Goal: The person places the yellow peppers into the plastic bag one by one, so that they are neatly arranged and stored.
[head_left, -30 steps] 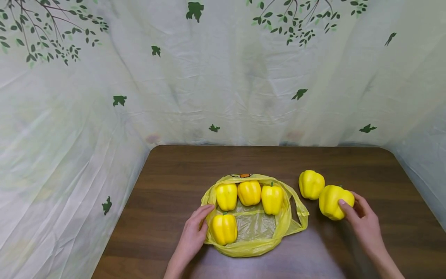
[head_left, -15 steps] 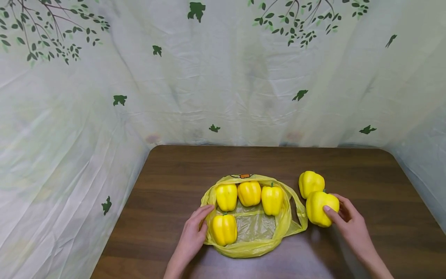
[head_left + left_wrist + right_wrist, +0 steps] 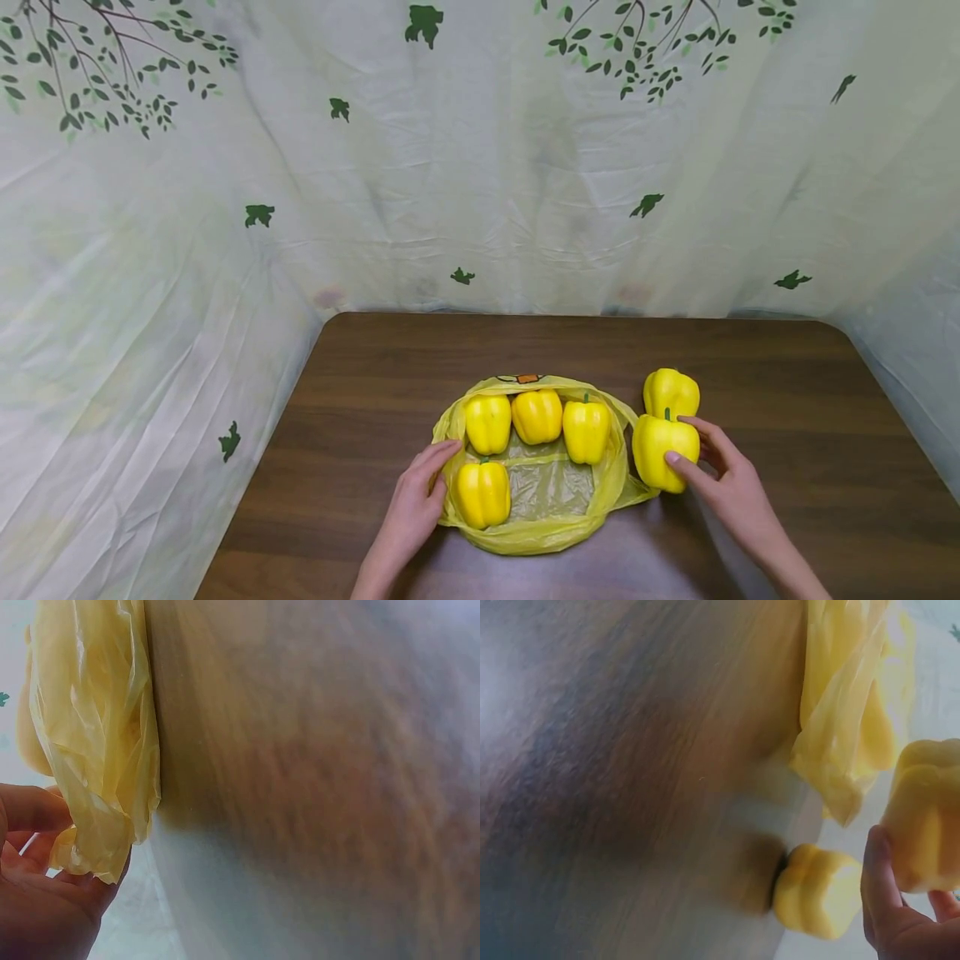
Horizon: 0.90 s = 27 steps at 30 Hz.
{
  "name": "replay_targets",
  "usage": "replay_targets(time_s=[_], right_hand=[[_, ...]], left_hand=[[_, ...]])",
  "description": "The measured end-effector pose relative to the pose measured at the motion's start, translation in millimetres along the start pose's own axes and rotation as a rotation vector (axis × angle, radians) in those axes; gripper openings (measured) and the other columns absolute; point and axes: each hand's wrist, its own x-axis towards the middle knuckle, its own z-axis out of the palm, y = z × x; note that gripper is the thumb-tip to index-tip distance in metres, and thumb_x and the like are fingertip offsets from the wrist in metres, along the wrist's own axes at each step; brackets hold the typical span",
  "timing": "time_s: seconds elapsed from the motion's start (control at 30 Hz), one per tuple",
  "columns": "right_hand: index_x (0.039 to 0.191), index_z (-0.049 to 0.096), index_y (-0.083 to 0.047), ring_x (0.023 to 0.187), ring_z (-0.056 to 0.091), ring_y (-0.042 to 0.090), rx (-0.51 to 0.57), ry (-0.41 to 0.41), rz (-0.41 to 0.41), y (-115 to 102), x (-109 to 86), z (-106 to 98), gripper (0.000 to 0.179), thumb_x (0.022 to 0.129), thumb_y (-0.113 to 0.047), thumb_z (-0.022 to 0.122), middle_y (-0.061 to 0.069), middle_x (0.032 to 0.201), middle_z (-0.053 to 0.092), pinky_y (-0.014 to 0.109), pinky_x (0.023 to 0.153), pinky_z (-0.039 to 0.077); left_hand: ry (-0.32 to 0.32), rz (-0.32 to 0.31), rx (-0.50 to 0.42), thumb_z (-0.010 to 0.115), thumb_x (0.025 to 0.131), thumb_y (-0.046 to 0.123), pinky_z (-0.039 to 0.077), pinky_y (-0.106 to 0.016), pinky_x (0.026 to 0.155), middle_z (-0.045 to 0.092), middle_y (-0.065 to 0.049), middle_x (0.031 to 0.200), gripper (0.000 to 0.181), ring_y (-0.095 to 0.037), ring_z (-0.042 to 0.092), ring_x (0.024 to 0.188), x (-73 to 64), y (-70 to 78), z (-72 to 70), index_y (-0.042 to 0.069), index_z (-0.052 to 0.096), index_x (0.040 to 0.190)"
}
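Observation:
A yellow plastic bag (image 3: 536,537) lies spread on the table with its mouth turned up. Inside it sit several yellow bell peppers (image 3: 482,493), grouped at the back and left. My left hand (image 3: 414,500) holds the bag's left rim; in the left wrist view the crumpled plastic (image 3: 101,772) passes between thumb and fingers. Just right of the bag, my right hand (image 3: 731,492) grips a yellow bell pepper (image 3: 660,454), raised off the table, as the right wrist view confirms. This pepper partly covers the bag's handle loop. Behind it another bell pepper (image 3: 670,392) rests on the table.
The brown wooden table (image 3: 375,358) ends at a far edge with rounded corners. A pale cloth with printed leaves (image 3: 480,167) hangs behind it and at both sides.
My right hand has carried its bell pepper left, from the table's right side to the bag's right edge. The left hand, the bag and the other peppers stay where they were.

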Motion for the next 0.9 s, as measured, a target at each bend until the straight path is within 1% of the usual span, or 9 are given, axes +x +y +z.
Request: replay_targets(time_s=[0.1,0.23,0.37,0.5,0.7,0.9], right_hand=[[0.142,0.046,-0.013,0.115,0.052,0.028,0.0,-0.023,-0.016,-3.7,0.3,4.1,0.057,0.093,-0.036,0.067,0.013,0.136,0.051,0.02,0.077,0.052],[0.141,0.046,-0.014,0.117,0.052,0.03,0.023,-0.066,-0.007,-9.9,0.3,9.8,0.059,0.092,-0.038,0.069,0.013,0.137,0.05,0.021,0.079,0.053],[0.14,0.047,-0.016,0.118,0.052,0.033,0.019,-0.101,0.003,-15.1,-0.2,15.4,0.064,0.088,-0.043,0.071,0.013,0.138,0.049,0.028,0.081,0.056],[0.139,0.049,-0.017,0.119,0.053,0.033,0.016,-0.115,-0.025,-19.0,-0.3,20.8,0.066,0.084,-0.043,0.075,0.011,0.137,0.051,0.034,0.083,0.057],[0.14,0.048,-0.015,0.121,0.052,0.034,0.018,-0.132,-0.041,-22.7,0.6,27.4,0.071,0.082,-0.043,0.078,0.011,0.138,0.051,0.033,0.083,0.056],[0.138,0.046,-0.016,0.122,0.052,0.035,0.029,-0.16,-0.063,-24.8,1.9,33.6,0.074,0.078,-0.04,0.082,0.01,0.137,0.051,0.034,0.085,0.055]], left_hand=[[0.001,-0.001,-0.006,0.056,0.085,-0.018,0.04,-0.045,0.105,0.06,-0.002,0.13,0.047,-0.024,0.052,0.126,-0.2,-0.1,0.1,0.003,0.066,0.126],[0.006,0.007,-0.008,0.056,0.085,-0.018,0.04,-0.044,0.105,0.06,-0.002,0.13,0.047,-0.023,0.052,0.125,-0.8,-0.7,0.4,0.003,0.066,0.126],[0.012,0.016,-0.008,0.057,0.084,-0.018,0.04,-0.044,0.105,0.06,-0.002,0.13,0.048,-0.023,0.052,0.125,-1.0,-1.3,0.7,0.003,0.066,0.126],[0.014,0.019,-0.01,0.057,0.084,-0.018,0.04,-0.045,0.105,0.061,-0.001,0.13,0.048,-0.022,0.052,0.125,-0.8,-1.6,0.9,0.003,0.066,0.125],[0.008,0.009,-0.009,0.056,0.085,-0.018,0.04,-0.045,0.105,0.06,-0.002,0.13,0.047,-0.023,0.052,0.126,-0.8,-2.2,0.9,0.004,0.066,0.126],[0.005,0.004,-0.004,0.056,0.085,-0.017,0.04,-0.046,0.105,0.06,-0.002,0.131,0.047,-0.024,0.051,0.126,-0.7,-3.4,1.2,0.003,0.066,0.126]])
